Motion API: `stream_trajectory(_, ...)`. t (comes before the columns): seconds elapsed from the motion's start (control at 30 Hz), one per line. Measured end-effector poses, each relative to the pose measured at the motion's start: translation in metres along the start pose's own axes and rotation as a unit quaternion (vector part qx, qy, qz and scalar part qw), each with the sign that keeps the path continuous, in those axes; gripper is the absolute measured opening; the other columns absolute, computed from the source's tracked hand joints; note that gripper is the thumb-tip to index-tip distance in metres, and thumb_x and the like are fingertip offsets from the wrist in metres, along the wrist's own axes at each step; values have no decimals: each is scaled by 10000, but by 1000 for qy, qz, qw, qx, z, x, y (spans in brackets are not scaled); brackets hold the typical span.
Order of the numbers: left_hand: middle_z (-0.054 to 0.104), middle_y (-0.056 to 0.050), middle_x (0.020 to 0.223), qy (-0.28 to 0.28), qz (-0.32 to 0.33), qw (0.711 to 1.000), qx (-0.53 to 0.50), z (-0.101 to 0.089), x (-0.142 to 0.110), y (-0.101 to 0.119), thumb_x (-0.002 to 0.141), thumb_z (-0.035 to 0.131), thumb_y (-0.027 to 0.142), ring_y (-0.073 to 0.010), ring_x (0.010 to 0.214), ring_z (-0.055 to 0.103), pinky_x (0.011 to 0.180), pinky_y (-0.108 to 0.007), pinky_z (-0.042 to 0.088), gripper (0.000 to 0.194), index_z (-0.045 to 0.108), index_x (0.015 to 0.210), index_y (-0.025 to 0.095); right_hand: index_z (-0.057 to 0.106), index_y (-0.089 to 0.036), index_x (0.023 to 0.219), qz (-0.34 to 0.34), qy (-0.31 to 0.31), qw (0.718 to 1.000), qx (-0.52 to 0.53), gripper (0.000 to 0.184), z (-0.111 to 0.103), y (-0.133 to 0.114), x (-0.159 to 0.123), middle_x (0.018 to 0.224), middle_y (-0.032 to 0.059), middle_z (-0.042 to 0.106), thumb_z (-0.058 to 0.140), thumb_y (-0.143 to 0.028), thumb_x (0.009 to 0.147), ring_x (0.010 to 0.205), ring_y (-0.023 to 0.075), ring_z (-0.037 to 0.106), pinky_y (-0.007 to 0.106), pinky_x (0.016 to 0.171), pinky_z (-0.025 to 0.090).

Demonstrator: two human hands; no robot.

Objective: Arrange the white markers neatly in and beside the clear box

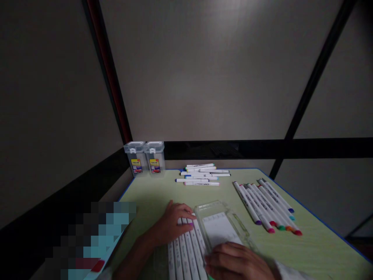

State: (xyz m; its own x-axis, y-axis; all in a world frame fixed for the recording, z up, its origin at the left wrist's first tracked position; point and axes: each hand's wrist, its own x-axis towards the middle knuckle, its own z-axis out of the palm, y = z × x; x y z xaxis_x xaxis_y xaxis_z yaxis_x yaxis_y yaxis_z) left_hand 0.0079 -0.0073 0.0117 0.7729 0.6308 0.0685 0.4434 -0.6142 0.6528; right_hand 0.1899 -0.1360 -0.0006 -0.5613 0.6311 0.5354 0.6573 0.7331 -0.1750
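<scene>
Nearest the camera, one row of white markers point(186, 252) runs away from the viewer along the counter point(151, 190); about five or six are counted, the exact number uncertain under the hands. Two hands are present. Left hand point(177, 219): laid over the far part of the row, thumb and forefinger apart across the markers, grip spread, one purple end showing by the thumb. Right hand point(233, 261): fingers curled at the near right side of the row; whether its grip pinches anything cannot be told. One green end shows beneath it, partly hidden. One clear plastic case point(210, 208), containing one white sheet point(220, 229), lies just beside the row on its right, its near part covered by the right hand. Farther right, one loose group of markers point(266, 206) lies slanted, eight colored ends counted: two red, one each purple, pink, green, orange, light blue and dark blue. Toward the back edge, one overlapping pile of slim markers point(202, 175) numbers roughly eight; overlap prevents an exact count. Two lidded clear tubs point(145, 159) stand upright side by side at the back left corner, one label on each.
</scene>
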Motion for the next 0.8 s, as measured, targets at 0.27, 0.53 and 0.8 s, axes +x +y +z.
stream_trajectory(0.27, 570, -18, 1047, -1, -12, 1000, -2, -2, 1, 4, 702, 579, 256, -188, 1031, 465, 1029, -424, 66, 231, 631, 926, 261, 617, -199, 807, 11, 11, 1000, -18, 187, 9, 1, 1, 716, 15, 637, 448, -251, 868, 705, 117, 569, 221, 624, 452)
stream_trajectory(0.53, 563, -31, 1059, -7, -7, 1000, 5, -3, 1, 3, 717, 564, 281, -188, 1032, 460, 1030, -424, 84, 246, 621, 955, 255, 606, -201, 816, 0, 11, 1000, -13, 152, 11, 0, 1, 789, -20, 662, 461, -205, 861, 759, 107, 562, 223, 652, 434)
stream_trajectory(0.8, 558, -24, 1066, -9, 7, 1000, 8, -2, 0, 3, 730, 551, 254, -184, 1038, 455, 1026, -431, 79, 243, 616, 963, 268, 601, -186, 885, -9, 6, 1000, -17, 179, 2, -1, 1, 792, 17, 659, 431, -242, 876, 740, 124, 577, 248, 660, 446)
